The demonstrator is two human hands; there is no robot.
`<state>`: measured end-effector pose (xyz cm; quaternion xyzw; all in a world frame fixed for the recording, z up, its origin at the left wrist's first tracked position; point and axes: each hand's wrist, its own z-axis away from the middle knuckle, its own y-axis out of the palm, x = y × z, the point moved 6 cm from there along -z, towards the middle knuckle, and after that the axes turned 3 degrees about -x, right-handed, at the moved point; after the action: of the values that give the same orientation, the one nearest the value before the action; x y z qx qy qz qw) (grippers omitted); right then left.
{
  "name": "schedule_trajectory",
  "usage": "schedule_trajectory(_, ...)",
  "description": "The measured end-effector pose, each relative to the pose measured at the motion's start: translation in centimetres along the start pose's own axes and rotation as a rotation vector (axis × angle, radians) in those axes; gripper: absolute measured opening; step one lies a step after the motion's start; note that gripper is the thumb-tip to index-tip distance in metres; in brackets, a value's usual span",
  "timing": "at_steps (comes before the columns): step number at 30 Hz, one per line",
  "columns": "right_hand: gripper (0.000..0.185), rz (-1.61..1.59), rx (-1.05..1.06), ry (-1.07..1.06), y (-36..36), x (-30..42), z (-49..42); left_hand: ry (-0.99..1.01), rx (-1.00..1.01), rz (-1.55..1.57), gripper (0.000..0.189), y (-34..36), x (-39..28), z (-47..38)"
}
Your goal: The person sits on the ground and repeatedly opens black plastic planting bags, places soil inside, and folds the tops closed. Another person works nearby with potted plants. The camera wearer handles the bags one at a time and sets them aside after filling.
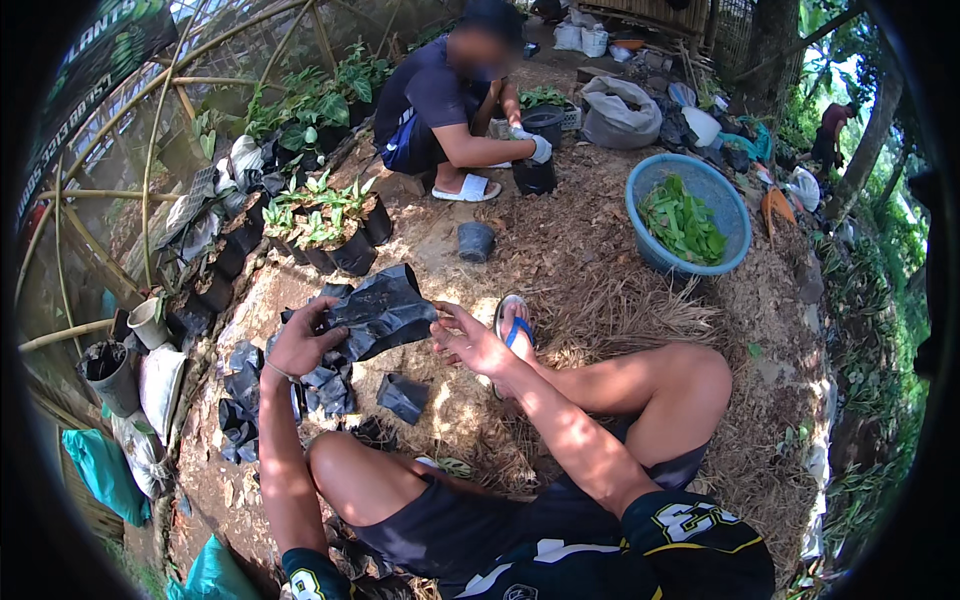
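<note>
Above the bare soil, my left hand (304, 341) grips the left end of a black plastic grow bag (386, 313). The bag is crumpled, lies on its side in the air and looks unfilled. At its right end is my right hand (469, 337), its fingertips at the bag's edge; whether they pinch it is hard to tell. More crumpled black grow bags (244, 382) lie in a loose heap under and left of my left hand. A single small black bag (403, 397) rests on the soil between my knees, below the held one.
Potted seedlings in black bags (330, 232) stand beyond my left hand. A small dark pot (475, 241) sits ahead. A blue basin (688, 214) holds cut green leaves (682, 221). Opposite, a gloved co-worker (450, 112) squats with a black bag (535, 176). Straw (637, 307) covers soil on the right.
</note>
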<state>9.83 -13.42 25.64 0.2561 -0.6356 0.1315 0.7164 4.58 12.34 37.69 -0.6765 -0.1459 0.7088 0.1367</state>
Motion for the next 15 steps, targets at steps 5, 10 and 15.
schedule_trajectory(5,0.057,-0.282,0.013,0.025,-0.2,0.7,0.5,-0.003,0.12,0.06,0.038,1.8,-0.7,-0.7)
schedule_trajectory(10,0.031,-0.197,-0.07,-0.092,-0.5,1.2,0.2,0.049,0.198,-0.015,0.039,2.8,0.7,-2.8)
schedule_trajectory(15,0.027,-0.023,-0.136,-0.118,-1.6,1.7,-0.3,-0.017,0.043,-0.118,0.056,3.6,4.3,-7.3)
